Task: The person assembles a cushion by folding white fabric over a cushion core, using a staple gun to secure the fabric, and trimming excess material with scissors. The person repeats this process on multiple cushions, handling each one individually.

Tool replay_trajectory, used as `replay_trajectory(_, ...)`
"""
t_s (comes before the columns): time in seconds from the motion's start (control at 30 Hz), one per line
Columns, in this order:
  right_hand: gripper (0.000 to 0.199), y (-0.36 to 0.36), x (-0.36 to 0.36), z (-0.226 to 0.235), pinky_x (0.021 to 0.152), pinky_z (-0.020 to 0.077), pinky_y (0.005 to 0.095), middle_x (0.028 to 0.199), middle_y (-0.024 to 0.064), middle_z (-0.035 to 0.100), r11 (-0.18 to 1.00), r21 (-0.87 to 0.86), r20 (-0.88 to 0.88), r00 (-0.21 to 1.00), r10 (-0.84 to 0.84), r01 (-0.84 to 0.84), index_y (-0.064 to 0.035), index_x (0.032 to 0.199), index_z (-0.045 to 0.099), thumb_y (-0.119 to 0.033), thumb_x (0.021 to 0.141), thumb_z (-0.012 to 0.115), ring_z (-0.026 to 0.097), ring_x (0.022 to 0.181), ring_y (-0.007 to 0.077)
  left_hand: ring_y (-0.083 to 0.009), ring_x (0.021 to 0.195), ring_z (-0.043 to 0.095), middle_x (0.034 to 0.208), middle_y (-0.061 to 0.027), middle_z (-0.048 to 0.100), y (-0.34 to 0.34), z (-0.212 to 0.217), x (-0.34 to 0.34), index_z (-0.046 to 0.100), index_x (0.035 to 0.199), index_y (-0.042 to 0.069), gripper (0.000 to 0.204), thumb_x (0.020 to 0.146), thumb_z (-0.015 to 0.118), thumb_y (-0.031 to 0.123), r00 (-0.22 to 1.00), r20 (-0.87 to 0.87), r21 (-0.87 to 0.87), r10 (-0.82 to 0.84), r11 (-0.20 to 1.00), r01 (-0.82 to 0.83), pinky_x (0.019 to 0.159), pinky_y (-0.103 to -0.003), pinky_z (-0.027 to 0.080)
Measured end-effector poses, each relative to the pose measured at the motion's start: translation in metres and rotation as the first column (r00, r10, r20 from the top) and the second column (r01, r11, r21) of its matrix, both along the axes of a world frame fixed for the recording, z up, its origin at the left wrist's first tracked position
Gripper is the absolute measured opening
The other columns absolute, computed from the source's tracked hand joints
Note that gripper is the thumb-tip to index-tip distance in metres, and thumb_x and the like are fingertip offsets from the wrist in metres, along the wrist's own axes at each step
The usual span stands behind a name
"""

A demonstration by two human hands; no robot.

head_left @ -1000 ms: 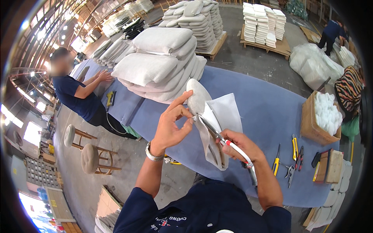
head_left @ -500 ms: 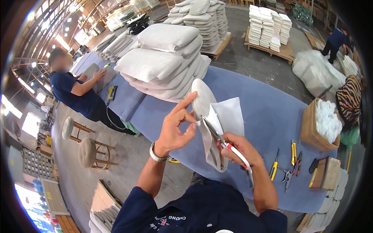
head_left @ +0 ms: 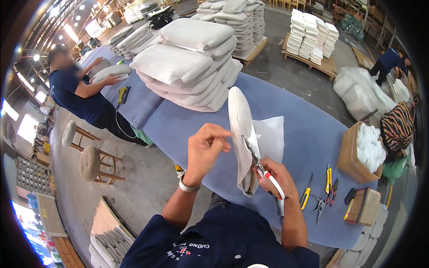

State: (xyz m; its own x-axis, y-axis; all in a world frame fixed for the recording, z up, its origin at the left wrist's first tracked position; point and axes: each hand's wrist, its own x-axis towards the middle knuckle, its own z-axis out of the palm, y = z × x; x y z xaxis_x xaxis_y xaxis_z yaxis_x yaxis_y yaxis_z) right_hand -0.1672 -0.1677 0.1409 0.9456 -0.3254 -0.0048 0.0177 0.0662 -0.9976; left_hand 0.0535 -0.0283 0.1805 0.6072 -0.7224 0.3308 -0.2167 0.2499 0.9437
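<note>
Gripping one pair of scissors (head_left: 251, 151) in the right hand (head_left: 279, 176), with fingers wrapped round the white-and-red handle and blades laid against one pale grey cushion (head_left: 241, 111). Curling the fingers of the left hand (head_left: 206, 149) in toward the thumb, just beside the cushion's left edge; too unclear to tell whether pinching anything. Wearing one silver watch (head_left: 189, 186) on the left wrist. Cushion set on edge in front of the torso, over the near side of the blue-covered table (head_left: 304, 120), with one loose pale flap (head_left: 271, 136) spread out on the right.

Lying rightward on the table, four hand tools: one yellow-handled screwdriver (head_left: 305, 197), one silver clamp-like tool (head_left: 319, 206), one pair of red-handled pliers (head_left: 332, 194), one yellow knife (head_left: 329, 178). Beyond, one open cardboard box (head_left: 348, 149), heaped with white fluffy stuffing (head_left: 371, 145).

Placed on the floor at left, two stools (head_left: 89, 164) with padded seats. Piled farther back on the table, one stack of grey cushions (head_left: 187, 67), at least six, partly hidden by overlap. To the left, one yellow-green tool (head_left: 123, 95) with a hose, then two cushions (head_left: 112, 72) under a co-worker's hands. Farthest, two loaded pallets (head_left: 331, 66): one bearing grey cushions, one bearing white pads, too many to count.
</note>
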Motion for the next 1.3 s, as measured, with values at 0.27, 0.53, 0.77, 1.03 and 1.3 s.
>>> replay_trajectory(0.27, 0.05, 0.017, 0.018, -0.004, 0.06, 0.0457, 0.0263, 0.074, -0.0005, 0.059, 0.966, -0.21, 0.113, 0.985, -0.129, 0.15, -0.0015, 0.114, 0.065, -0.042, 0.091, 0.082, 0.055, 0.065, 0.0077, -0.0083, 0.076, 0.053, 0.094, -0.003, 0.059, -0.002, 0.021, -0.043, 0.055, 0.104, 0.004, 0.052, 0.079, 0.095, 0.027, 0.875, 0.463, 0.142, 0.142, 0.962, -0.231, 0.067, -0.025, 0.049)
replay_trajectory(0.53, 0.053, 0.02, 0.027, -0.008, 0.055, 0.0423, 0.0283, 0.067, 0.0005, 0.056, 0.938, -0.317, 0.13, 0.986, -0.101, 0.138, -0.0014, 0.113, 0.064, -0.047, 0.091, 0.081, 0.052, 0.059, 0.0093, -0.0122, 0.063, 0.05, 0.084, -0.0053, 0.055, 0.001, 0.005, -0.026, 0.059, 0.094, 0.003, 0.025, 0.091, 0.081, 0.014, 0.897, 0.4, 0.088, 0.188, 0.966, -0.241, 0.056, -0.029, 0.046)
replay_trajectory(0.77, 0.05, 0.009, 0.028, 0.017, 0.056, 0.0407, 0.0268, 0.068, -0.0032, 0.053, 0.998, -0.061, -0.028, 0.999, 0.018, -0.02, -0.0028, 0.113, 0.064, -0.047, 0.095, 0.077, 0.05, 0.061, 0.0072, -0.0139, 0.062, 0.053, 0.073, -0.0042, 0.057, 0.016, 0.032, -0.004, 0.06, 0.093, 0.004, 0.017, 0.09, 0.076, 0.006, 0.767, 0.636, 0.178, 0.09, 0.949, -0.259, 0.059, -0.03, 0.044)
replay_trajectory(1.03, 0.047, 0.012, 0.037, 0.028, 0.056, 0.0395, 0.0271, 0.069, -0.003, 0.054, 0.996, -0.076, -0.094, 0.995, 0.044, -0.051, -0.0042, 0.113, 0.065, -0.046, 0.096, 0.077, 0.048, 0.061, 0.0074, -0.0155, 0.061, 0.051, 0.077, -0.0073, 0.061, 0.031, 0.055, 0.015, 0.059, 0.103, 0.002, 0.02, 0.09, 0.073, 0.005, 0.822, 0.564, 0.391, -0.08, 0.902, -0.181, 0.059, -0.031, 0.043)
replay_trajectory(1.3, 0.049, -0.007, 0.037, 0.037, 0.061, 0.0428, 0.0301, 0.072, -0.0009, 0.059, 0.959, -0.262, -0.172, 0.983, 0.063, -0.108, -0.0079, 0.11, 0.068, -0.052, 0.092, 0.079, 0.053, 0.066, 0.0108, -0.0147, 0.063, 0.046, 0.077, -0.0061, 0.056, 0.034, 0.054, 0.027, 0.059, 0.105, 0.003, 0.019, 0.091, 0.07, 0.005, 0.86, 0.486, 0.416, -0.153, 0.906, -0.074, 0.06, -0.029, 0.041)
